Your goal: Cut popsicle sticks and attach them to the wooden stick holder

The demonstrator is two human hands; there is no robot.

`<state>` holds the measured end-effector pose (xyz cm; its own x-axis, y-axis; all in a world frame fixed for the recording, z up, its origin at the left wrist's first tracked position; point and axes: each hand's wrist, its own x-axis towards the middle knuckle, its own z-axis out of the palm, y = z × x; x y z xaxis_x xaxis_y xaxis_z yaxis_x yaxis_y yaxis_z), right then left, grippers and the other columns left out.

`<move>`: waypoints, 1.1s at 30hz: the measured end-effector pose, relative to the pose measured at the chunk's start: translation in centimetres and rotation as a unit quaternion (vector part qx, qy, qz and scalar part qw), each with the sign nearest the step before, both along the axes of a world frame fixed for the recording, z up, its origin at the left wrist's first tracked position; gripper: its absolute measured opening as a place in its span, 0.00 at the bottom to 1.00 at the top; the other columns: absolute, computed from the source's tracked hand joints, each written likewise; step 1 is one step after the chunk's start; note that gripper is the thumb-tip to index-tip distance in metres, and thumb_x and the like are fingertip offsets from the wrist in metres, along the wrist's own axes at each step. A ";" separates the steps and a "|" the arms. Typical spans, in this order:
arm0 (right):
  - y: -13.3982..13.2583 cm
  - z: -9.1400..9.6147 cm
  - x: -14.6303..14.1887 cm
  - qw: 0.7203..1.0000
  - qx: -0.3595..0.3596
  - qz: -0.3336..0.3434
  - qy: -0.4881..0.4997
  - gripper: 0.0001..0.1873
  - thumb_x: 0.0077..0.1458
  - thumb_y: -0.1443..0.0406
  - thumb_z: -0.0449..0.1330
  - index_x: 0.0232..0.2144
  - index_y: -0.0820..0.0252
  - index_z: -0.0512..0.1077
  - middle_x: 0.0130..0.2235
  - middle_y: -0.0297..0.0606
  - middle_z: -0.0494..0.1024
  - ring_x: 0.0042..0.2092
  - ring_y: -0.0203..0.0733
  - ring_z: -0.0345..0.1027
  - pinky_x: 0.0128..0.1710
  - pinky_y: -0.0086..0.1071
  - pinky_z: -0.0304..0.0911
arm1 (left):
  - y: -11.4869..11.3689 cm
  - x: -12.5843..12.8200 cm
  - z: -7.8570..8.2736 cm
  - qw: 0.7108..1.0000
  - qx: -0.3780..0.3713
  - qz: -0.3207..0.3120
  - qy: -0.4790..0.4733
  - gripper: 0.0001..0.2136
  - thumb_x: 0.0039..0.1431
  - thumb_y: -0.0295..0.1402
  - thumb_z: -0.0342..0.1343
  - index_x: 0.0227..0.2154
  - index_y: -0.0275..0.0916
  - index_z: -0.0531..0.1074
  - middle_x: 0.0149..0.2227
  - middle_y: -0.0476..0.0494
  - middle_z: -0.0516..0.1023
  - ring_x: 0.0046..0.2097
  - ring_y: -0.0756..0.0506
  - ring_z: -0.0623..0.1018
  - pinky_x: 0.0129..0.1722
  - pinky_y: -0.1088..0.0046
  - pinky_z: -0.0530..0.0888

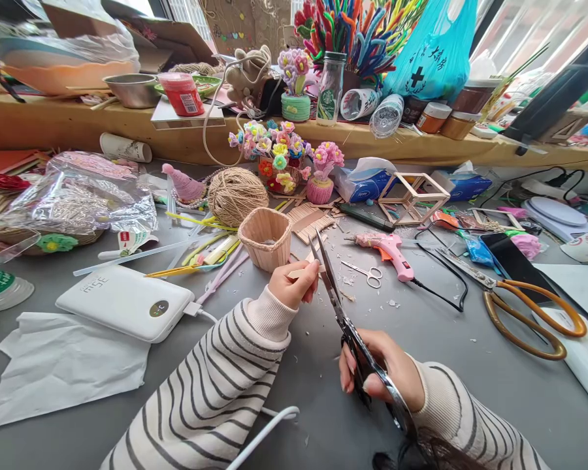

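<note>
My left hand is closed in a pinch on a thin wooden stick, held level above the grey table. My right hand grips the handles of black scissors. Their blades are parted and point away from me, with the stick's end lying between them. Just beyond the left hand stands a small basket of wooden sticks. Wood chips lie scattered on the table near the blades.
A pink glue gun, small scissors and big orange-handled shears lie to the right. A twine ball, white power bank, tissue sheet and plastic bags sit left. Pipe-cleaner flower pots and bottles crowd the shelf behind.
</note>
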<state>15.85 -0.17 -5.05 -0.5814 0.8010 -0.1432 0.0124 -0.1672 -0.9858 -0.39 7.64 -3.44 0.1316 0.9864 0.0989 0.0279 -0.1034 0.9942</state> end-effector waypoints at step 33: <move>-0.3 0.1 -0.5 0.998 0.039 -0.016 -0.039 0.22 0.41 0.48 0.57 0.22 0.61 0.59 0.21 0.37 0.69 0.22 0.34 0.62 0.22 0.29 0.60 | 0.0 -0.1 0.3 1.000 -0.015 -0.017 0.005 0.19 0.52 0.38 0.47 0.09 0.37 0.59 0.07 0.54 0.56 0.11 0.56 0.58 0.14 0.78 0.54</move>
